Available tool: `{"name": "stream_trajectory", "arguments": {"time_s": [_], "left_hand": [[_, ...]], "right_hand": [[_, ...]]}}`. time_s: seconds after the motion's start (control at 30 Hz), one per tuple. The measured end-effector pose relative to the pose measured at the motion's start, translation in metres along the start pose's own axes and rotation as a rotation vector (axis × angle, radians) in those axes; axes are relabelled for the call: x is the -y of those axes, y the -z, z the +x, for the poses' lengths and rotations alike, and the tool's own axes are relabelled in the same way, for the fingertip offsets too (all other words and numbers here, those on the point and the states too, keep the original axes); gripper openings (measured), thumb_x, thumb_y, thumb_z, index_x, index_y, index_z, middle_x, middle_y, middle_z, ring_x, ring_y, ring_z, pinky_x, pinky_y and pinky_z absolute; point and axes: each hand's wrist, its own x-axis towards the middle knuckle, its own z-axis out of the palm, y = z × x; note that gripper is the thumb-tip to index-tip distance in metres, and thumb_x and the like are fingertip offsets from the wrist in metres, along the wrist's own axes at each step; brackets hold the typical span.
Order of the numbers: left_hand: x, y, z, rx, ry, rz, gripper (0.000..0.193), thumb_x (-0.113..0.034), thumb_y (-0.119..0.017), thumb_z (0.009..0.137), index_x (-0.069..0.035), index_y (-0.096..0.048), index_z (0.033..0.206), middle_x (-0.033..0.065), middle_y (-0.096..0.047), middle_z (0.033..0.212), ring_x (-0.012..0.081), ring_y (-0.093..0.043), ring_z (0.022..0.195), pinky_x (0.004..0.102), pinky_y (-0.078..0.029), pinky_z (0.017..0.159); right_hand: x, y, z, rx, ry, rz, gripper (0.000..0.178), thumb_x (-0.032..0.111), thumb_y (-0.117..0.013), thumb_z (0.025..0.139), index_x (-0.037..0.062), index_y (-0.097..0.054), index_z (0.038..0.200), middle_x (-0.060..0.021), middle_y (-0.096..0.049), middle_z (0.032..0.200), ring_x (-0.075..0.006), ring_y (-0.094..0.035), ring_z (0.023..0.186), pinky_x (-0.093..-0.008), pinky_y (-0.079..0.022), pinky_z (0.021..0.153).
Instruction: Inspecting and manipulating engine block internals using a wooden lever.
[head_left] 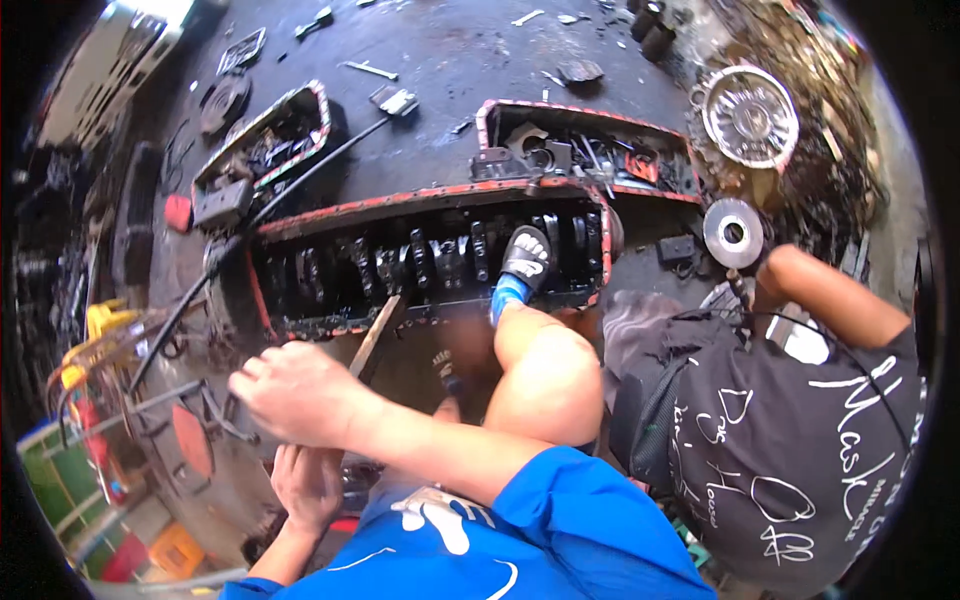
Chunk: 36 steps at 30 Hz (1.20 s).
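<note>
My right hand (296, 392) crosses over in front of my body, slightly blurred, its fingers curled; anything inside them is hidden. Below it my left hand (307, 487) has its fingers bent together, partly covered by the right wrist. A flat wooden-looking bar (378, 333) rises from behind my right wrist towards the engine block; which hand it belongs to, if either, cannot be made out. The long oily engine block (430, 305) lies with its crankshaft side (420, 258) uppermost. My foot in a black slide sandal (525, 258) and blue sock rests on it.
Two oil pans (322, 105) (497, 112) holding loose parts stand beyond the block. A long-handled metal bar (320, 172) leans across the left. At right crouches a person in a black shirt (760, 450), near a metal disc (733, 233) and a round housing (750, 117). A spanner (370, 70) lies behind.
</note>
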Motion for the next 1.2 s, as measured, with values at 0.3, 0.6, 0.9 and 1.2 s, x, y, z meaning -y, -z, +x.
{"name": "stream_trajectory", "arguments": {"time_s": [0.3, 0.6, 0.9, 1.2], "left_hand": [[0.002, -0.013, 0.004, -0.164, 0.042, -0.160, 0.017, -0.014, -0.065, 0.079, -0.003, -0.066, 0.092, 0.0157, -0.064, 0.087, 0.0360, -0.060, 0.081, 0.0454, -0.048, 0.072], [0.019, -0.014, -0.009, -0.007, 0.201, -1.250, 0.015, -0.016, -0.066, 0.096, -0.002, -0.071, 0.098, -0.0002, -0.064, 0.077, 0.0061, -0.056, 0.064, 0.0240, -0.046, 0.060], [-0.014, -0.012, 0.020, -0.004, 0.084, -1.132, 0.020, -0.026, -0.068, 0.097, -0.006, -0.071, 0.099, -0.0018, -0.061, 0.068, 0.0052, -0.052, 0.057, 0.0254, -0.041, 0.052], [-0.019, -0.012, 0.011, -0.212, 0.038, -0.960, 0.022, -0.027, -0.069, 0.094, -0.006, -0.071, 0.101, 0.0054, -0.067, 0.074, 0.0123, -0.063, 0.065, 0.0307, -0.050, 0.061]], "right_hand": [[-0.036, 0.030, -0.017, 0.017, -0.091, 0.129, 0.019, 0.014, -0.064, 0.089, 0.0051, -0.071, 0.105, -0.0145, -0.072, 0.096, -0.0307, -0.071, 0.088, -0.0371, -0.057, 0.076], [0.057, 0.134, -0.088, -0.296, -0.274, 0.125, 0.013, -0.001, -0.057, 0.095, -0.0015, -0.066, 0.104, -0.0081, -0.069, 0.085, -0.0144, -0.067, 0.076, -0.0300, -0.053, 0.068], [0.102, 0.114, -0.131, -0.110, -0.388, -0.063, 0.017, 0.009, -0.061, 0.093, 0.0029, -0.070, 0.106, -0.0112, -0.074, 0.085, -0.0192, -0.072, 0.073, -0.0314, -0.056, 0.069], [0.113, 0.110, -0.103, 0.016, -0.252, -0.184, 0.018, 0.015, -0.062, 0.092, 0.0077, -0.070, 0.106, -0.0128, -0.072, 0.097, -0.0298, -0.071, 0.089, -0.0385, -0.056, 0.077]]}}
